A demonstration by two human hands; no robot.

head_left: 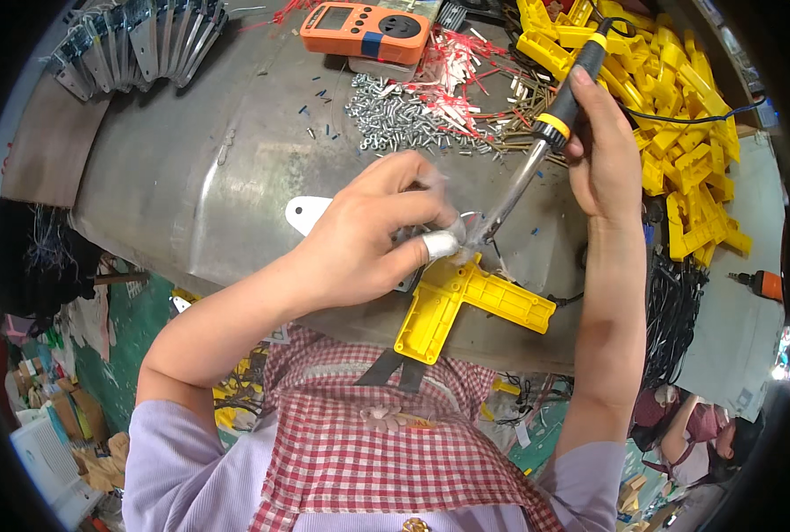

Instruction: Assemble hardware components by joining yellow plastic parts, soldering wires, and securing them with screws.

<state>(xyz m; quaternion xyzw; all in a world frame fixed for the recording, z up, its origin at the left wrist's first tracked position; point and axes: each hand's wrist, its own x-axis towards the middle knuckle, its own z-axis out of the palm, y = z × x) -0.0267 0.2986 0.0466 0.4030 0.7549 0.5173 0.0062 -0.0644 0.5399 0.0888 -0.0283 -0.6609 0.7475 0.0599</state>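
My right hand grips the black and yellow handle of a soldering iron. Its metal shaft slants down to the left, and the tip meets the work right by my left fingers. Thin smoke blurs that spot. My left hand is closed there, its thumb wearing a white wrap; what the fingertips pinch is hidden. Just below them lies a yellow plastic housing with two arms, its hollow side up, with thin wires at its top. From under my left hand sticks out a pale plate with a round hole.
Loose screws, red-and-white wire pieces and an orange meter lie at the back. Yellow housings are heaped at right, with the iron's cord crossing them. Metal plates stand back left. Another person sits at lower right.
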